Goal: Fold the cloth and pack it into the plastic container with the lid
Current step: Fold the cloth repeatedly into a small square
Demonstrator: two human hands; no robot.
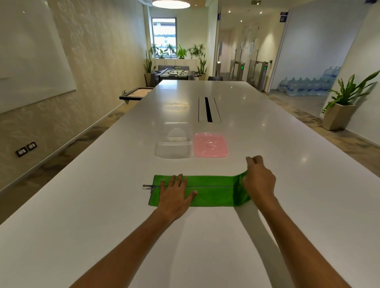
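At the right end of the green cloth [209, 190], the edge is pinched and lifted by the right hand [259, 181]; the left end is pressed flat under the spread, open left hand [175, 196]. A crosswise fold is judged under way, so the raised end should next be carried leftward. The clear container [173, 149] and pink lid [210, 145] lie just beyond on the table [102, 205].

A green exit sign [255, 2] hangs from the far ceiling, its word "EXIT" barely legible. The blue wall signs [283, 19] at the far right are too blurred to read.
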